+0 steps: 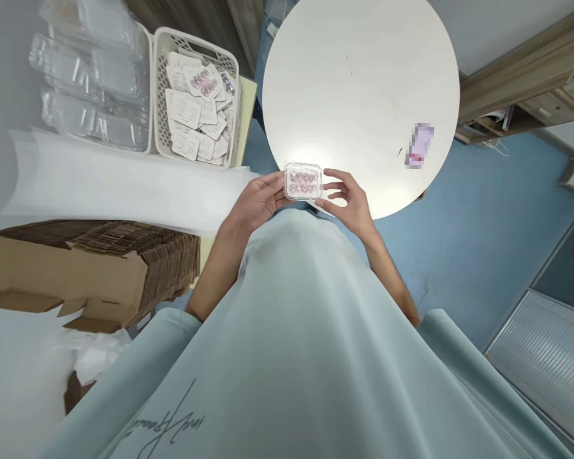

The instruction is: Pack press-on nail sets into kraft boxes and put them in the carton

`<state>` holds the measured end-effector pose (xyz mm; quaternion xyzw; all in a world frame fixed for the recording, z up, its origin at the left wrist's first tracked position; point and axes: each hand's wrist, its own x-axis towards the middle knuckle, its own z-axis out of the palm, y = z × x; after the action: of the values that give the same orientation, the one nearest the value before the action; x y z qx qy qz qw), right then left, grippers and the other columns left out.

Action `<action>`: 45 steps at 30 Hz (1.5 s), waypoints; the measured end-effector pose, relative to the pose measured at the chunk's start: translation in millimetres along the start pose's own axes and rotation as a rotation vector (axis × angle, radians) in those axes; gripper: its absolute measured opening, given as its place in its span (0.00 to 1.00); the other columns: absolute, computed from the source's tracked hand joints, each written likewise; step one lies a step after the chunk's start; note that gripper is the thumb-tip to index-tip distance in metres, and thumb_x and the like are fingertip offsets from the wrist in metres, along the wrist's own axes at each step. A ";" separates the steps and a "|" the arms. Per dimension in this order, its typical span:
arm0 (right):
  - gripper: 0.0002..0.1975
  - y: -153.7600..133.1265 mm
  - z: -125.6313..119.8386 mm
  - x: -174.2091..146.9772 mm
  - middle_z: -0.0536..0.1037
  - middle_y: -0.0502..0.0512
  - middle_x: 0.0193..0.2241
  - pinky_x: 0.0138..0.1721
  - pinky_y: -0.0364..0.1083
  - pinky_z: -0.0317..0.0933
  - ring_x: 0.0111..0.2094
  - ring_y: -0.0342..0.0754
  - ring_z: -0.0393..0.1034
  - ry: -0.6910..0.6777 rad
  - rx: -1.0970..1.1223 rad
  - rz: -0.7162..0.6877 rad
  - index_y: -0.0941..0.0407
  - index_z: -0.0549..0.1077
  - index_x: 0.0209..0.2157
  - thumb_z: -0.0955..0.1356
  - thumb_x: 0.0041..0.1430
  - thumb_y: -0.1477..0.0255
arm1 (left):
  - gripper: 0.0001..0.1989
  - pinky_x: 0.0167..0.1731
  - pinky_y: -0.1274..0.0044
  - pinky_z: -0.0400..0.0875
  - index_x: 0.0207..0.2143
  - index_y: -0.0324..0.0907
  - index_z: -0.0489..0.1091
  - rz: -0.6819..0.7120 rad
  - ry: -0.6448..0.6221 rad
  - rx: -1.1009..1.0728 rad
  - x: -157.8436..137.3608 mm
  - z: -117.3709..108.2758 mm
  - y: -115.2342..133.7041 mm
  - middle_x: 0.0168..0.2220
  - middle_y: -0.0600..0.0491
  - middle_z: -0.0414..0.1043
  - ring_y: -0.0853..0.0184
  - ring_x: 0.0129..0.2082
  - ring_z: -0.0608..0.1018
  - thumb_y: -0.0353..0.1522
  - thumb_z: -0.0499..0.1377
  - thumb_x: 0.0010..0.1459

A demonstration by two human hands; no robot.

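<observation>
A small clear plastic case [303, 181] is held between my two hands over the near edge of the round white table. Through its lid I see a white card bearing two rows of shiny pink pieces. My left hand [261, 199] is closed on the case's left side, fingers along its edge. At the right side, my right hand [348, 201] has its fingertips and thumb on the edge and lower corner, the fingers somewhat apart. The underside of the case is hidden.
Left of the round table [363, 83], a white basket [235, 70] holds many printed cards, some with pink pieces. Beside it are stacked clear plastic cases [119, 70], white sheets [124, 188] and flattened brown cartons [167, 258]. A blurred purple object [419, 145] lies on the table's right.
</observation>
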<state>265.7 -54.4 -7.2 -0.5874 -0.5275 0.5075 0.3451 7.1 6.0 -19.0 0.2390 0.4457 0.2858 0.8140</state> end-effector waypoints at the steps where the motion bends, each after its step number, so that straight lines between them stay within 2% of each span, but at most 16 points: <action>1: 0.43 3.4 1.5 1.0 0.79 0.59 0.68 0.59 0.58 0.82 0.59 0.58 0.82 -0.022 0.031 0.025 0.42 0.73 0.72 0.80 0.62 0.40 | 0.20 0.70 0.57 0.81 0.60 0.44 0.85 0.006 -0.003 0.002 0.2 -0.4 0.2 0.56 0.45 0.89 0.49 0.64 0.87 0.41 0.74 0.70; 4: 0.43 9.4 6.3 3.8 0.83 0.58 0.60 0.58 0.56 0.83 0.54 0.55 0.84 -0.061 0.130 0.082 0.43 0.72 0.73 0.79 0.65 0.39 | 0.20 0.70 0.56 0.81 0.58 0.43 0.85 0.020 -0.007 0.008 0.3 -2.2 0.0 0.57 0.44 0.88 0.47 0.66 0.86 0.41 0.75 0.69; 7: 0.41 10.1 10.3 6.3 0.85 0.56 0.57 0.57 0.55 0.84 0.52 0.54 0.85 -0.049 0.201 0.110 0.41 0.73 0.71 0.79 0.64 0.39 | 0.20 0.70 0.55 0.80 0.57 0.43 0.86 0.036 -0.010 0.019 -0.8 -3.8 0.1 0.58 0.43 0.88 0.45 0.68 0.84 0.46 0.73 0.70; 10: 0.42 10.2 12.6 9.0 0.85 0.56 0.57 0.58 0.56 0.84 0.52 0.55 0.85 -0.042 0.235 0.119 0.41 0.74 0.70 0.79 0.62 0.38 | 0.25 0.71 0.53 0.79 0.58 0.44 0.86 0.072 -0.035 0.062 -2.6 -4.4 1.5 0.60 0.43 0.87 0.44 0.70 0.82 0.51 0.73 0.69; 14: 0.43 14.5 14.6 12.9 0.84 0.57 0.59 0.61 0.57 0.83 0.55 0.56 0.84 -0.045 0.252 0.112 0.42 0.73 0.70 0.80 0.62 0.38 | 0.34 0.73 0.48 0.76 0.64 0.46 0.83 0.122 -0.088 0.145 -2.8 -4.7 2.6 0.63 0.42 0.85 0.40 0.71 0.80 0.48 0.81 0.59; 18: 0.43 20.6 17.2 16.2 0.83 0.57 0.60 0.65 0.59 0.81 0.58 0.58 0.84 -0.041 0.250 0.094 0.42 0.73 0.71 0.79 0.63 0.38 | 0.39 0.73 0.46 0.75 0.68 0.47 0.81 0.169 -0.091 0.184 0.3 -5.6 1.2 0.65 0.41 0.84 0.39 0.72 0.79 0.49 0.82 0.57; 31: 0.44 22.5 21.2 19.8 0.84 0.58 0.61 0.62 0.59 0.83 0.56 0.57 0.85 -0.050 0.251 0.108 0.42 0.71 0.72 0.78 0.63 0.36 | 0.37 0.75 0.46 0.72 0.67 0.46 0.81 0.182 -0.092 0.222 4.1 -6.8 3.7 0.65 0.41 0.84 0.40 0.73 0.78 0.49 0.80 0.60; 42: 0.45 41.6 23.6 27.8 0.84 0.59 0.60 0.59 0.58 0.84 0.51 0.55 0.84 -0.032 0.247 0.130 0.43 0.70 0.72 0.78 0.63 0.37 | 0.38 0.75 0.47 0.72 0.68 0.46 0.80 0.155 -0.096 0.227 19.4 -11.8 -2.1 0.65 0.40 0.84 0.41 0.73 0.78 0.49 0.80 0.59; 45: 0.43 52.4 25.6 33.4 0.83 0.59 0.61 0.60 0.58 0.83 0.51 0.55 0.84 -0.024 0.226 0.161 0.43 0.70 0.72 0.78 0.64 0.38 | 0.38 0.73 0.49 0.74 0.67 0.45 0.79 0.165 -0.041 0.269 29.5 -18.1 -11.7 0.67 0.39 0.82 0.42 0.72 0.79 0.49 0.79 0.59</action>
<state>252.8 -36.1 -70.6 -0.5790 -0.4221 0.5969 0.3609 7.4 19.9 -52.8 0.3877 0.4418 0.2845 0.7573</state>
